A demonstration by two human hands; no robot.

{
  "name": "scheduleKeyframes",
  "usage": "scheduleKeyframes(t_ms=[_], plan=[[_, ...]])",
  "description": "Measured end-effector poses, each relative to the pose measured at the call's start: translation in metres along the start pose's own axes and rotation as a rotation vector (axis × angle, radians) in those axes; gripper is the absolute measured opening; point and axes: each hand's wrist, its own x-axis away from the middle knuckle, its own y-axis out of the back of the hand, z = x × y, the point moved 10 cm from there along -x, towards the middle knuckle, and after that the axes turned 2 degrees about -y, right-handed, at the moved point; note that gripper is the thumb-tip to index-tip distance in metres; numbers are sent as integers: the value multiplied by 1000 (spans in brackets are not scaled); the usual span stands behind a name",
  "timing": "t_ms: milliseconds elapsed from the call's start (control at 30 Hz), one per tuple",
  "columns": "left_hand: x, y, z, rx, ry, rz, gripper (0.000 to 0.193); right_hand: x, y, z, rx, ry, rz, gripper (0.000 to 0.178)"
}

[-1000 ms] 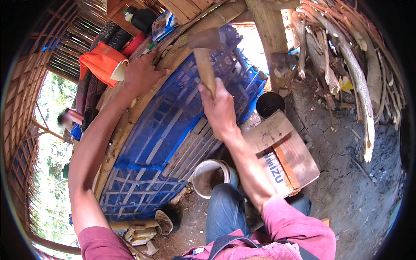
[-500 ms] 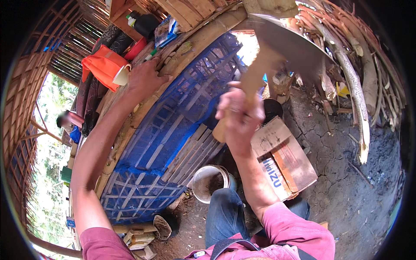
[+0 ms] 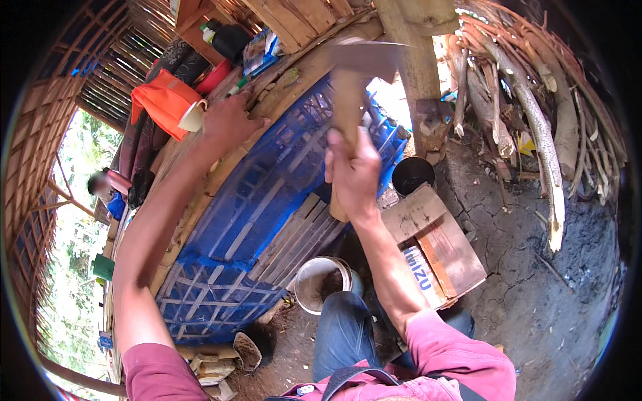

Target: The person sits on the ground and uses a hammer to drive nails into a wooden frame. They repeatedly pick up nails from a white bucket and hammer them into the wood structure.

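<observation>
My right hand (image 3: 354, 167) is closed round the wooden handle of a hatchet-like tool (image 3: 346, 100). Its broad metal head is raised above the far end of the blue mesh and smeared by motion. My left hand (image 3: 231, 123) rests on the long bamboo rail (image 3: 207, 175), thumb spread away from the fingers; the fingertips are partly hidden. Close by stand a cream cup (image 3: 192, 119) and an orange bag (image 3: 166, 100), with a green-and-white marker-like stick (image 3: 238, 85) just beyond the fingers.
Below the rail hangs a panel of blue mesh (image 3: 231, 220) with bamboo slats. A white bucket (image 3: 307, 284), an opened cardboard box (image 3: 458, 260) and a black pot (image 3: 413, 175) stand on the dirt floor. Firewood (image 3: 535, 107) is stacked at right beside a wooden post (image 3: 409, 73). Another person (image 3: 110, 194) is outside at left.
My right hand has swung the tool leftward, from over by the firewood to near the far end of the rail. The left hand stays on the rail.
</observation>
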Motion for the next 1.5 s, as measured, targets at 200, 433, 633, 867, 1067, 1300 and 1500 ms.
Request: scheduleKeyframes(t_ms=[200, 433, 633, 867, 1067, 1300, 1500], plan=[[-1, -3, 0, 25, -32, -13, 65, -5, -13, -33, 362, 29, 53, 29], [-1, 0, -9, -19, -27, 1, 65, -26, -23, -23, 542, 43, 96, 22], [-17, 5, -16, 18, -13, 0, 66, -12, -1, -18, 95, 300, -73, 18], [-4, 0, -9, 30, -48, -17, 68, -10, -2, -15, 114, 221, -84, 28], [-5, 4, -3, 2, -12, -7, 64, -7, -8, -28, -84, 138, -136, 33], [-12, 2, -11, 37, -77, -72, 56, -22, 1, -36, 127, 276, -135, 26], [3, 12, -11, 5, -100, -152, 57, -20, -14, -25, -2, 215, -16, 22]])
